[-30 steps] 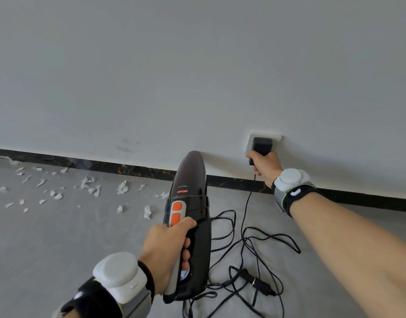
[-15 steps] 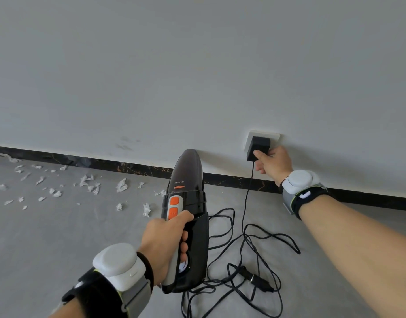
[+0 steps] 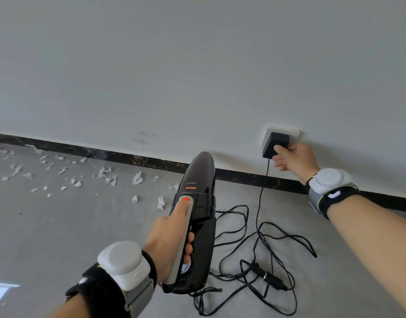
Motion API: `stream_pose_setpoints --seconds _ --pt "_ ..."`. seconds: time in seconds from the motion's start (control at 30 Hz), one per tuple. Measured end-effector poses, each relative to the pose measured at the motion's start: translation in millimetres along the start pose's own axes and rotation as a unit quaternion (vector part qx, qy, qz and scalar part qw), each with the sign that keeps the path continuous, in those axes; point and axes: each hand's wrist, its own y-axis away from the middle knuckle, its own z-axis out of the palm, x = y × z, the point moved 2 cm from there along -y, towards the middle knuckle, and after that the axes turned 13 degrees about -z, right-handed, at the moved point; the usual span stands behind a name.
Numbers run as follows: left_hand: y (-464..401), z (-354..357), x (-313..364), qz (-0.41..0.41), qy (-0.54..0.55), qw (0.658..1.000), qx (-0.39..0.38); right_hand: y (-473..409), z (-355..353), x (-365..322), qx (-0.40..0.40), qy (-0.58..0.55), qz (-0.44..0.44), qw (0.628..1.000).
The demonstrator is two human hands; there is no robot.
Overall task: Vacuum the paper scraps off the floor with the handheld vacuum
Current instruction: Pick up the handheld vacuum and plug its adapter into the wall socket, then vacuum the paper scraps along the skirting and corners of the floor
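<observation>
Left hand [image 3: 168, 242] closed around handheld vacuum [image 3: 196, 216] handle, thumb on orange button, nozzle toward far wall. Right hand [image 3: 293, 160] loosely open, fingertips touching black adapter [image 3: 274, 143] in wall socket [image 3: 283, 131]. Paper scraps [image 3: 87, 177] far left on floor [image 3: 59, 237]; cord [image 3: 254, 244] tangled right of vacuum.

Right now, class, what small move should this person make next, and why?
Probably let the right hand leave the adapter, which looks seated in the outlet, then swing the vacuum left to the scraps. The left hand already has its thumb on the buttons.
</observation>
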Motion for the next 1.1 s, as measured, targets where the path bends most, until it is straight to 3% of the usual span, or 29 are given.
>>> stream_pose_setpoints --seconds 0.13,0.3,0.5,0.6,0.7,0.87,1.1 --pt "4 -9 -4 0.005 -0.013 1.000 0.022 15 15 -1 -0.012 -0.016 0.100 0.995" --pt "14 -17 -12 0.010 -0.025 0.999 0.043 50 37 0 -0.231 0.050 0.261 0.936" --pt "29 -20 -20 0.009 -0.078 0.996 0.034 85 66 -11 -0.358 0.152 0.229 0.892" --pt "37 -18 -24 0.005 -0.090 0.996 0.026 99 77 -18 -0.395 0.138 0.243 0.875" --pt "43 -18 -27 0.004 -0.107 0.994 0.021 111 87 -20 -0.391 0.086 0.260 0.879" --pt "49 -26 -28 -0.008 -0.117 0.993 0.018 119 99 -19 -0.312 -0.088 0.281 0.903" --pt "41 -49 -45 -0.019 -0.107 0.993 0.041 146 145 -34 -0.250 -0.230 0.335 0.879"
